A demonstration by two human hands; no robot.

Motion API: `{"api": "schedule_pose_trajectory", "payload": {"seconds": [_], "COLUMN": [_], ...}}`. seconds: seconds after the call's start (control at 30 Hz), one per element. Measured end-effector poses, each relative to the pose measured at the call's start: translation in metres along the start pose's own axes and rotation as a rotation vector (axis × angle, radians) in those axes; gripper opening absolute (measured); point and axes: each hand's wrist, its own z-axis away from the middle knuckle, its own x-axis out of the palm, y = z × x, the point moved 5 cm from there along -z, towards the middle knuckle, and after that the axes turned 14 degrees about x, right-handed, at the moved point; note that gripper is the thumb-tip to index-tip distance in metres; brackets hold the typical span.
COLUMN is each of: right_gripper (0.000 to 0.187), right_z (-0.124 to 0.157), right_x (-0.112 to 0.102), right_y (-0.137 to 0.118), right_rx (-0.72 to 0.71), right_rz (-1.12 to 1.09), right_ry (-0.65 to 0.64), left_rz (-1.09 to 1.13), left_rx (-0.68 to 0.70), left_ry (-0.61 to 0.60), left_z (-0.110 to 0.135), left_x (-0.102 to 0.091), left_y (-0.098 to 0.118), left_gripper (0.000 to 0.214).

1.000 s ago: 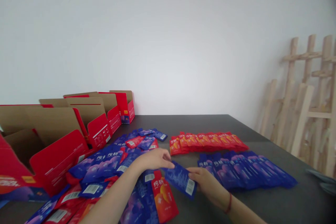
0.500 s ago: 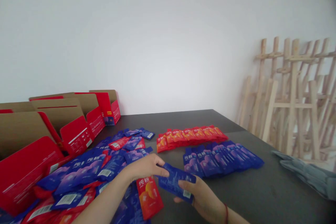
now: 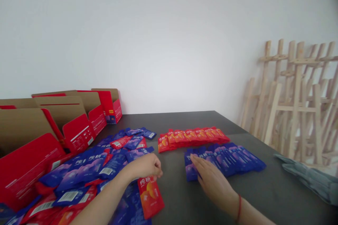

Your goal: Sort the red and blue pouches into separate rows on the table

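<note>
My right hand (image 3: 212, 179) lies at the near left end of a row of overlapping blue pouches (image 3: 232, 160). Its fingers are stretched out and touch the end pouch, part of which they cover. My left hand (image 3: 149, 166) hovers with curled fingers just above a red pouch (image 3: 151, 198) with orange fruit printed on it. Nothing shows between those fingers. Left of that hand spreads a loose heap of blue and red pouches (image 3: 87, 170), some with their barcode side up.
A row of overlapping red pouches (image 3: 190, 137) lies behind the blue row. Open red cardboard boxes (image 3: 79, 132) line the left side. On the right edge of the dark table (image 3: 169, 179) rests a grey cloth-like item (image 3: 308, 175). Wooden easels (image 3: 293, 105) lean against the wall.
Both hands held a blue pouch between them; they have parted. My right hand moved up to the blue row, and the pouch is at its left end. My left hand drew slightly left.
</note>
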Motion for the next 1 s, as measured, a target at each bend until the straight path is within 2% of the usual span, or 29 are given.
{"api": "schedule_pose_trajectory", "payload": {"seconds": [0.07, 0.13, 0.23, 0.3, 0.43, 0.77, 0.9, 1.0], "right_gripper": [0.059, 0.057, 0.051, 0.049, 0.058, 0.053, 0.055, 0.06], "right_z": [-0.007, -0.013, -0.021, -0.024, -0.026, -0.016, -0.017, -0.014], "right_x": [0.012, 0.03, 0.051, 0.056, 0.054, 0.037, 0.031, 0.029], "right_y": [-0.002, -0.003, -0.006, -0.009, -0.013, 0.004, -0.009, -0.034], "right_rx": [-0.096, -0.171, -0.227, -0.237, -0.269, -0.363, -0.333, -0.356], "right_rz": [0.244, 0.386, 0.469, 0.464, 0.398, 0.268, 0.286, 0.285], "right_ry": [0.035, 0.009, -0.067, -0.114, -0.194, -0.32, -0.314, -0.306], "left_rz": [-0.014, -0.031, -0.032, -0.036, -0.024, 0.003, 0.005, 0.018], "left_rx": [0.023, 0.033, 0.037, 0.029, 0.014, 0.01, 0.028, 0.049], "left_ry": [0.01, 0.016, 0.015, 0.02, 0.033, 0.053, 0.058, 0.069], "left_z": [-0.001, -0.001, -0.001, 0.0, -0.001, -0.003, -0.006, -0.008], "left_x": [0.002, 0.003, 0.003, 0.002, 0.0, -0.002, -0.002, -0.003], "left_y": [0.002, 0.003, 0.003, 0.001, 0.0, 0.004, 0.002, -0.001], "left_gripper": [0.022, 0.027, 0.032, 0.035, 0.038, 0.033, 0.029, 0.027]}}
